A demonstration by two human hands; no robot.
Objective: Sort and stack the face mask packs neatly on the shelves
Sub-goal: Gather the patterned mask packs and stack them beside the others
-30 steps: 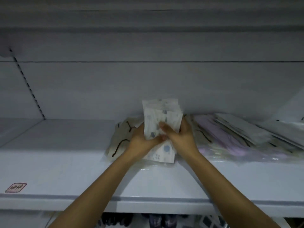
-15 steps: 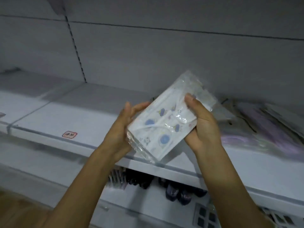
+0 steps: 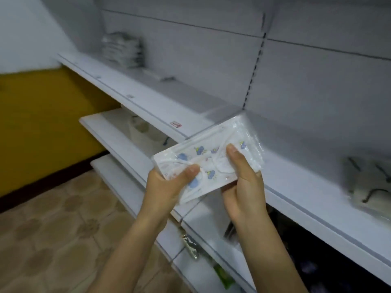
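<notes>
**Inspector:** Status, left to right?

**Operator:** My left hand [image 3: 169, 185] pinches the face mask pack [image 3: 208, 160] at its eight o'clock corner, thumb on top. My right hand [image 3: 243, 185] grips the four o'clock edge. I hold the pack in the air before the shelf [image 3: 296, 187].

**Inspector:** Handling?

**Operator:** I judge it light, floppy, slick film; hold opposite edges.

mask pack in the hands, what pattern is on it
White mask pack with small blue cartoon prints, head view.
</notes>
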